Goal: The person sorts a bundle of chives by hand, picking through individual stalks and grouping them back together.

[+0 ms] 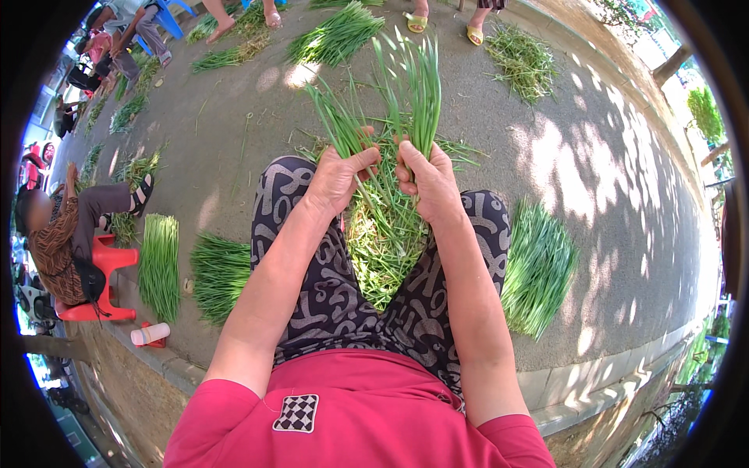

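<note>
My left hand (342, 172) is closed round a thin, loose bunch of long green stalks (336, 120), which look like garlic chives; some ends hang below the fingers. Close beside it, my right hand (427, 169) grips a thicker bunch of the same stalks (426, 93), tips pointing away from me. The two hands are apart. Under them, between my knees, lies a heap of loose green and yellowish trimmings (386, 251). Neatly laid bundles of stalks rest on the ground by my left leg (219, 275) and by my right leg (538, 269).
Another bundle (159, 266) lies further left, near a person on a red plastic stool (111, 257). A pale bottle (150, 334) lies by the kerb. Ahead are a green bundle (339, 35), a pile of scraps (521, 61) and a person's feet in yellow sandals (416, 22). More people sit at the upper left.
</note>
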`<state>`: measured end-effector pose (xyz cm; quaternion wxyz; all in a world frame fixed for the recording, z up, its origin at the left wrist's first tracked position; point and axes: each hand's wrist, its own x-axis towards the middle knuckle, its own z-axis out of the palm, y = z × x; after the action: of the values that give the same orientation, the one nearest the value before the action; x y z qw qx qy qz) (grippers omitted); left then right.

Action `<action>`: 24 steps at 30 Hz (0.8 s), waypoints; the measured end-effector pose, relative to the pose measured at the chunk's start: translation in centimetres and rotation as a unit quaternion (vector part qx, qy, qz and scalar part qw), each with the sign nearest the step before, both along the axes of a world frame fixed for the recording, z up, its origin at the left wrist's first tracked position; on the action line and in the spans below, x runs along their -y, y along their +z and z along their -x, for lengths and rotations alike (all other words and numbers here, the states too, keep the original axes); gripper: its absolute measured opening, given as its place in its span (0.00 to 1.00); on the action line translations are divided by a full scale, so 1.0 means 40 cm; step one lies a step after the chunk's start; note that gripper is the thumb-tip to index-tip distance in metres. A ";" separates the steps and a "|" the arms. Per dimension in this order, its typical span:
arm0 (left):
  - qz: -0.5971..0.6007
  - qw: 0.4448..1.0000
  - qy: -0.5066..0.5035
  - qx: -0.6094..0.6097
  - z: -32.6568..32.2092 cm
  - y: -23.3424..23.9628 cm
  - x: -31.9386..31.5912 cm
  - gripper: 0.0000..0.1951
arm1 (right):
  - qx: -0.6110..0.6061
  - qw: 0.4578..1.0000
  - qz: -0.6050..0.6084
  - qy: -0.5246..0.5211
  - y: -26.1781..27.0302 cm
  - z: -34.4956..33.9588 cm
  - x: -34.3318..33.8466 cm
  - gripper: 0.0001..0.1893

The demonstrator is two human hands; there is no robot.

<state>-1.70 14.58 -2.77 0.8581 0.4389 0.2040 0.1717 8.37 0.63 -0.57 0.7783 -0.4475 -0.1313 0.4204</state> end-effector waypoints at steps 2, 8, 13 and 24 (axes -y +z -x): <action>0.003 1.000 -0.007 0.000 0.000 -0.003 -0.002 0.22 | 0.017 0.999 0.023 0.017 0.007 0.001 0.002 0.09; 0.005 1.000 -0.008 -0.001 0.001 0.000 0.001 0.20 | 0.136 0.986 0.094 0.016 -0.011 0.018 -0.011 0.11; 0.001 1.000 0.005 -0.014 0.001 0.018 0.012 0.20 | 0.149 0.984 0.093 0.032 -0.007 0.023 -0.015 0.09; -0.017 1.000 -0.012 -0.007 -0.002 -0.005 0.003 0.17 | 0.017 0.999 0.013 -0.044 -0.017 0.002 -0.009 0.07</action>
<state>-1.63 14.48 -2.95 0.8510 0.4573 0.2017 0.1614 8.29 0.97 -1.26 0.7876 -0.4700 -0.1195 0.3800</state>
